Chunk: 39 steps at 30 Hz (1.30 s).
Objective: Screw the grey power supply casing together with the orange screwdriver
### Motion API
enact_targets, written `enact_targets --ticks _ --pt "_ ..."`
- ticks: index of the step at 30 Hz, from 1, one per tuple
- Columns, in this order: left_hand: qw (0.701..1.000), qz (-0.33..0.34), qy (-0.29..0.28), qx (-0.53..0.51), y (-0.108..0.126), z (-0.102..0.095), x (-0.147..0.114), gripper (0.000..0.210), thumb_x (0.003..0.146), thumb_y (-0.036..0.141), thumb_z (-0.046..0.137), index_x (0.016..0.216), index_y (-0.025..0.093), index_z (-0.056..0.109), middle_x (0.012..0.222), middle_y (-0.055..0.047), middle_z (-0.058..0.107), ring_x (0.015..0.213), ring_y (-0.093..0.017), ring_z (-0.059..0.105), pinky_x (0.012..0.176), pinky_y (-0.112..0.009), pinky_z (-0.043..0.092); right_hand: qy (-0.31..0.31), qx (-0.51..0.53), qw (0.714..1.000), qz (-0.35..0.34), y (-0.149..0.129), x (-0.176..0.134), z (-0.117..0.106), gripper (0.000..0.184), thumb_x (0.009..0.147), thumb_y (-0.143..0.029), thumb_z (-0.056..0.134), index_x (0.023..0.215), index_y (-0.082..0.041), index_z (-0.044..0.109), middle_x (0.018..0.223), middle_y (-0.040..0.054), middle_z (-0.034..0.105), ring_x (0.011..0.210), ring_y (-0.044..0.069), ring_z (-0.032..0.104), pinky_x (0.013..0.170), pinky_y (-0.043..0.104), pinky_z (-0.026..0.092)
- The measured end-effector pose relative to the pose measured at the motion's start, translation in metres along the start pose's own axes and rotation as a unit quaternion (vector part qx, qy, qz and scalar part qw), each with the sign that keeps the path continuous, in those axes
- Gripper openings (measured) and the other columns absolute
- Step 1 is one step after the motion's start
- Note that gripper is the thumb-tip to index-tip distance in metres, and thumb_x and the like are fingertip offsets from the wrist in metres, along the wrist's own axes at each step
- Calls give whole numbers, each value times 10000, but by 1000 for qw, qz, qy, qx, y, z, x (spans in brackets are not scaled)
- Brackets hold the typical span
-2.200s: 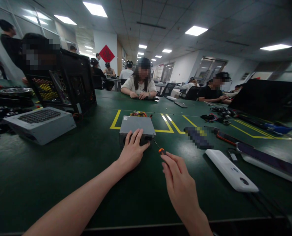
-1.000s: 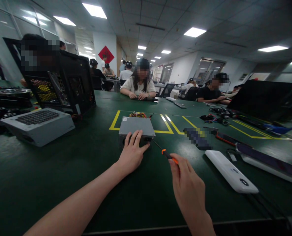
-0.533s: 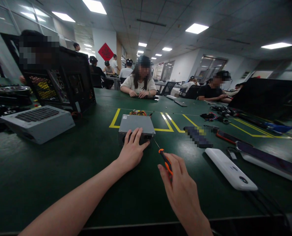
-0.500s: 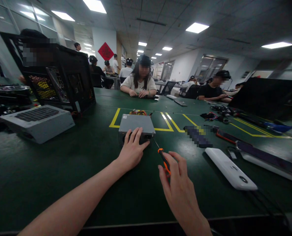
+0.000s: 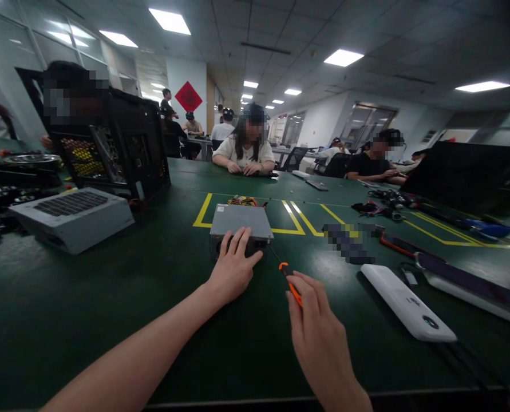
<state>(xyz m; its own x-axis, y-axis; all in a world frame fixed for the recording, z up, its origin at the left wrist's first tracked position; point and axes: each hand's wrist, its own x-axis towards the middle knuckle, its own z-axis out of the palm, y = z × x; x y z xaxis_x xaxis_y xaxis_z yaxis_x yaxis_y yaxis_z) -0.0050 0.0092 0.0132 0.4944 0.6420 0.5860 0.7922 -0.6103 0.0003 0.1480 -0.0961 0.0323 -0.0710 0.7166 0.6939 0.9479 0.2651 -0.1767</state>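
A grey computer power supply (image 5: 241, 220) sits on the green table in front of me, its bundle of coloured cables (image 5: 243, 201) at the far side. My left hand (image 5: 233, 266) holds it steady, fingers spread over the near top edge and thumb against the near face. In my right hand (image 5: 317, 320) is a screwdriver (image 5: 295, 292) with an orange and black handle, gripped between thumb and fingers. Its thin shaft slants up and left to the right end of the unit's near face. Whether the tip sits in a screw is too small to tell.
Another power supply (image 5: 76, 214) lies at left, before a black computer case (image 5: 126, 143). To the right are a white power bank (image 5: 409, 303), a phone-like device (image 5: 473, 280) and tangled cables (image 5: 387, 200). A person (image 5: 248, 143) sits across the table. Yellow tape (image 5: 203, 212) marks the tabletop.
The whole view has shifted slightly downward. My right-hand fingers have drawn closer together around the screwdriver handle. The left hand stays on the power supply.
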Motion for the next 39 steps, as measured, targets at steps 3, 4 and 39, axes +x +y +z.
enact_targets --ticks 3,4,39 --pt "1000 2 0 -1 -1 0 -1 344 756 175 540 1086 267 564 1404 -103 229 1307 -303 155 1043 -532 140 -13 -33 998 44 0 2 -2 314 907 -366 267 980 -159 491 781 68 634 549 170 629 416 264 484" --pt "1000 3 0 0 -1 0 -1 354 758 178 539 1100 270 558 1405 -103 228 1307 -301 158 1043 -533 140 -25 -32 998 48 -1 2 -2 329 901 -389 276 988 -156 491 780 70 635 538 169 626 402 262 479" --pt "1000 -16 1 14 1 0 0 413 796 249 500 1207 265 466 1384 -113 274 1300 -289 188 1042 -513 165 -26 1 997 72 4 1 2 380 893 -437 257 1007 -161 492 890 97 605 638 185 645 426 272 514"
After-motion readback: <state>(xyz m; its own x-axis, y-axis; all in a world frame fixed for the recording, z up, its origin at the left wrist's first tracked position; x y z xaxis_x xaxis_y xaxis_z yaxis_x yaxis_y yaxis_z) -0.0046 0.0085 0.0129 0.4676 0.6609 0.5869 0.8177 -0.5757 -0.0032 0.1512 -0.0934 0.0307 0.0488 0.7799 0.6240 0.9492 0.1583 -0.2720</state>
